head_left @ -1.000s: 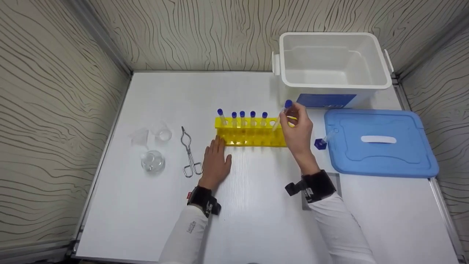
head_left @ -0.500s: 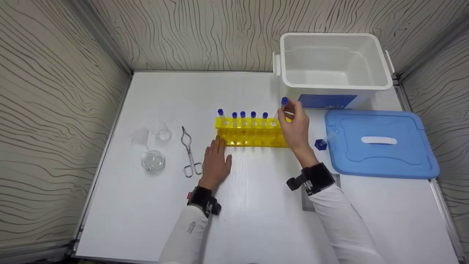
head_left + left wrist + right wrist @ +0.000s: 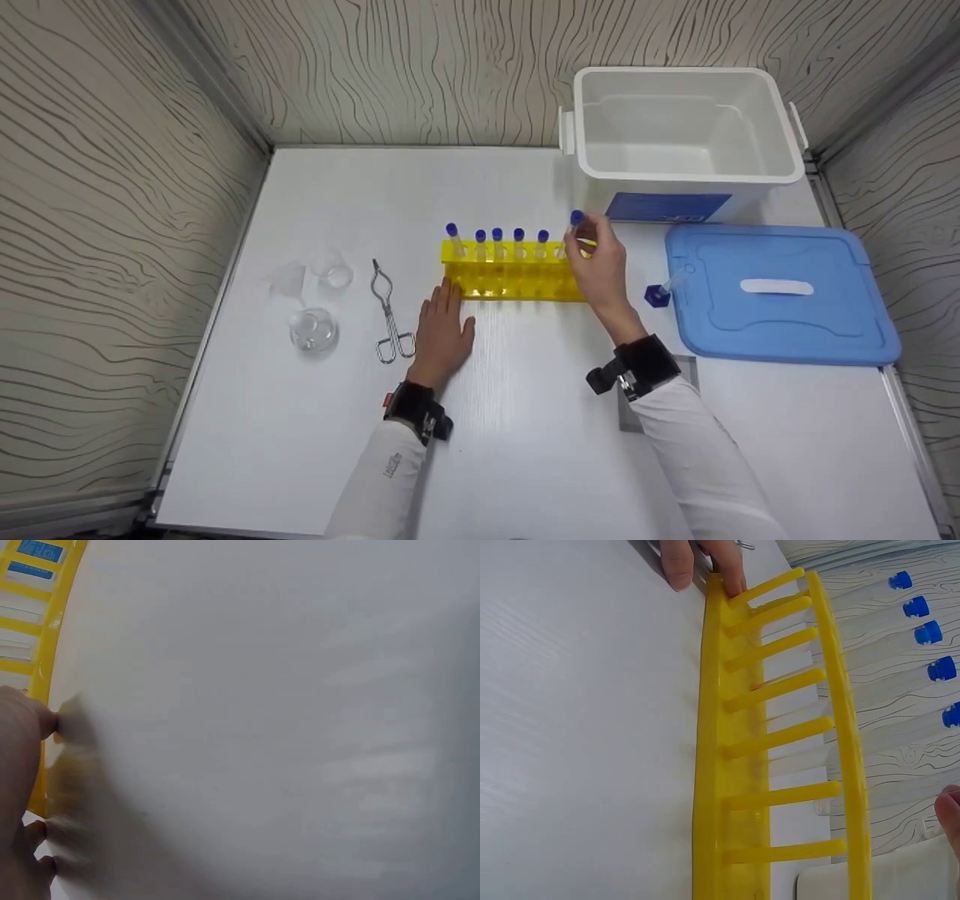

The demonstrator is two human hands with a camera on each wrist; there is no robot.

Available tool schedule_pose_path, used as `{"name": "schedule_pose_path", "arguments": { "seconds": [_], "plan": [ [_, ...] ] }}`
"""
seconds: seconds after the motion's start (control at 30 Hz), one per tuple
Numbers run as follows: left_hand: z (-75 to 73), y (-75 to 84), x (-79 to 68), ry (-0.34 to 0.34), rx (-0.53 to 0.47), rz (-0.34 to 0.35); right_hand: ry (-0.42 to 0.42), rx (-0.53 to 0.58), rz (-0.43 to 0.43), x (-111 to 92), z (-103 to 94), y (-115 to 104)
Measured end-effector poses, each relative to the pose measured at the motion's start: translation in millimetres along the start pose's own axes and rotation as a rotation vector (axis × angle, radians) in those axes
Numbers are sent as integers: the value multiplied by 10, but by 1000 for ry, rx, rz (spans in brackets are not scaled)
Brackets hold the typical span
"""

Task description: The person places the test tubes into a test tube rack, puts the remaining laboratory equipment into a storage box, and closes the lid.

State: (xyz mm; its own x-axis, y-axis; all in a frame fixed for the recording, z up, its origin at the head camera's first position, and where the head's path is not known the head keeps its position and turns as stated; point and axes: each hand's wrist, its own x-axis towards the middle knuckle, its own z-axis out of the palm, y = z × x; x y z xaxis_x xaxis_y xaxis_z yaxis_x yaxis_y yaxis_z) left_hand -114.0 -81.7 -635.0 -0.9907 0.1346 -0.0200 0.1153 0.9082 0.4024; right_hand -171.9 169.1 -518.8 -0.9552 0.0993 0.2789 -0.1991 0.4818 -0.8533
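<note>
A yellow test tube rack (image 3: 517, 281) stands mid-table, with several blue-capped test tubes (image 3: 497, 244) in its top row. Straight fingers of my left hand (image 3: 442, 330) touch its front left corner; the palm side lies toward the table. At the rack's right part my right hand (image 3: 602, 270) pinches another blue-capped test tube (image 3: 575, 219), tilted, its lower end at a hole in the top bar. From the right wrist, that tube (image 3: 907, 791) shows with its bottom just past the top bar; its cap is out of frame. The rack's right end is hidden behind my hand.
Left lie metal crucible tongs (image 3: 386, 307), a glass flask (image 3: 313, 331), a clear beaker (image 3: 335, 275) and a clear funnel-like piece (image 3: 289, 281). Right are a blue lid (image 3: 780, 322), a clear cylinder with blue hexagonal base (image 3: 657, 295) and a white bin (image 3: 686, 178).
My right hand has moved left with the test tube, then down, bringing its lower end to a rack hole. My left hand has stayed at the rack's corner.
</note>
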Motion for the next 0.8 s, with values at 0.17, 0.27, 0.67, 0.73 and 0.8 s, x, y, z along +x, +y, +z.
{"name": "schedule_pose_path", "arguments": {
  "seconds": [0.17,0.27,0.67,0.73,0.8],
  "plan": [
    [7,0,0,9,1,2,-56,-29,52,-4,22,61],
    [4,1,0,14,-4,3,-87,-41,89,-7,32,90],
    [-16,16,-12,15,-19,-9,-134,-29,143,-30,64,185],
    [-15,15,-12,19,-21,-7,-134,-29,148,-32,68,191],
    [-12,14,-10,24,-23,-5,-135,-28,153,-34,71,192]
  ]
}}
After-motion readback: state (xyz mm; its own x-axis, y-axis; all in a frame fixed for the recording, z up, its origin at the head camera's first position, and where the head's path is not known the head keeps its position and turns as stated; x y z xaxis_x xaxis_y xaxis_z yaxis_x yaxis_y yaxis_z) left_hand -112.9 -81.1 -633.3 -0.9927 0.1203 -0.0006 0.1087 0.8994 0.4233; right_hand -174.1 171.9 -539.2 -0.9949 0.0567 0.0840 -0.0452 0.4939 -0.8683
